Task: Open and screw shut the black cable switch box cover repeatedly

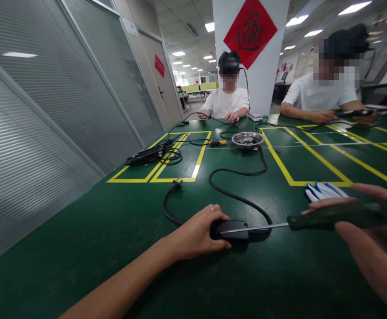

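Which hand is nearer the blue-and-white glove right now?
Right. The right hand, holding the screwdriver, is just on the near side of the glove; the left hand is well off to the glove's left, gripping the black box.

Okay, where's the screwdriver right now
In the head view, the screwdriver is lower right, in the right hand, its shaft pointing left over the black box the left hand holds.

office | ceiling lights (209,27) | glass partition with blinds (63,79) | desk dividers (209,86)
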`<state>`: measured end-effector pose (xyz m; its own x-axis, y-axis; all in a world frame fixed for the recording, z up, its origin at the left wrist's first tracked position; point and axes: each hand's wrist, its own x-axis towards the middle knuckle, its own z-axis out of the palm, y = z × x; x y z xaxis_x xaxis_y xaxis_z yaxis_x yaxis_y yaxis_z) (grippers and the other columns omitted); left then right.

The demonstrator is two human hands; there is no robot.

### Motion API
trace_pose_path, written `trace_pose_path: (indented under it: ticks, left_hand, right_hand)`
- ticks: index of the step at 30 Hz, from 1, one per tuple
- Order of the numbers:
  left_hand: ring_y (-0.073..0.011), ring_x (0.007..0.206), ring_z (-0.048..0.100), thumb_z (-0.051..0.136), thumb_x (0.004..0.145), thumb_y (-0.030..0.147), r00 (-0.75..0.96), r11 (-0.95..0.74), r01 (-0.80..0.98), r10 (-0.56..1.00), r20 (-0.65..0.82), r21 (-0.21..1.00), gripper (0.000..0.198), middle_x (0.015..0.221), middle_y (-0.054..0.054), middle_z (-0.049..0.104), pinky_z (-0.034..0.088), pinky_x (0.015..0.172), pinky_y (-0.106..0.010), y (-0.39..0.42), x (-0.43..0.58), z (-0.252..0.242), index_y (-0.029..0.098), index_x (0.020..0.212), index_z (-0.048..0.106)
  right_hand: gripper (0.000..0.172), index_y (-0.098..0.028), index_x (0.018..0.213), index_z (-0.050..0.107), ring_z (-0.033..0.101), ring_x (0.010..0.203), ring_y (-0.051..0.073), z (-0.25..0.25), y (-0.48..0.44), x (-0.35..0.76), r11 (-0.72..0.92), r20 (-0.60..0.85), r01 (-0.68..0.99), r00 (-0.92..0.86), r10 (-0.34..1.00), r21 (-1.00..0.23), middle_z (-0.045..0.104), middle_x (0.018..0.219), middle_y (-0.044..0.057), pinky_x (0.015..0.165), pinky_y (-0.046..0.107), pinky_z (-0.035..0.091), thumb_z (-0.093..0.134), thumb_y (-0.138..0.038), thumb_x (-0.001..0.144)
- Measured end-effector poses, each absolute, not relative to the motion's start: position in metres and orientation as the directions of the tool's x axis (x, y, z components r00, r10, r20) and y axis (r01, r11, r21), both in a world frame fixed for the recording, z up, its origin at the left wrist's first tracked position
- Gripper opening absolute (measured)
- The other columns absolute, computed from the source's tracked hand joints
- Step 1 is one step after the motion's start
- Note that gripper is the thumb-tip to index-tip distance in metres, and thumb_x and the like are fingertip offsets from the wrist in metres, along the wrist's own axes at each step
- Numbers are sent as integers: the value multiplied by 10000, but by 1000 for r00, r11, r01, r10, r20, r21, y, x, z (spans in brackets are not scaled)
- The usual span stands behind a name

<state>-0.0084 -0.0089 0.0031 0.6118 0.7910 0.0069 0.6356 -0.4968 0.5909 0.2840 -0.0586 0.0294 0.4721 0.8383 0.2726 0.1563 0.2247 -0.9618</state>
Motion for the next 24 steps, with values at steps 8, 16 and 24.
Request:
trace_pose_path:
  ticks: [8, 16, 24]
  left_hand:
    - [-268, 1128, 511, 696, 810, 421, 642, -571, 633, 765, 58, 523, 591, 1234, -76, 550, 373, 1028, -460, -18, -2, -6, 242, 1307, 433]
    - [-266, 1114, 534, 531, 918, 395, 497, -527, 787, 849, 179, 320, 454, 1232, -91, 555, 406, 993, -442, 8, -40, 15, 233, 1331, 435]
    - [-271, 1055, 559, 505, 888, 528, 471, -463, 847, 881, 34, 261, 458, 1180, -101, 562, 448, 932, -403, 38, -71, -10, 197, 1200, 557]
  right_hand:
    - [291, -202, 786, 618, 498, 548, 90, 7, -12, 323, -90, -172, -204, 432, 885, -975, 555, 708, -5, 428, 187, 454, 626, -491, 755]
    - [382, -199, 1062, 627, 518, 529, 146, -24, -7, 323, -225, -178, 114, 323, 929, -968, 556, 639, 4, 407, 248, 388, 560, -455, 785]
    - [570, -138, 1362, 473, 545, 1104, 287, -33, -3, 319, 42, 231, 788, 129, 964, -614, 581, 1220, 145, 941, 456, 420, 392, -446, 889]
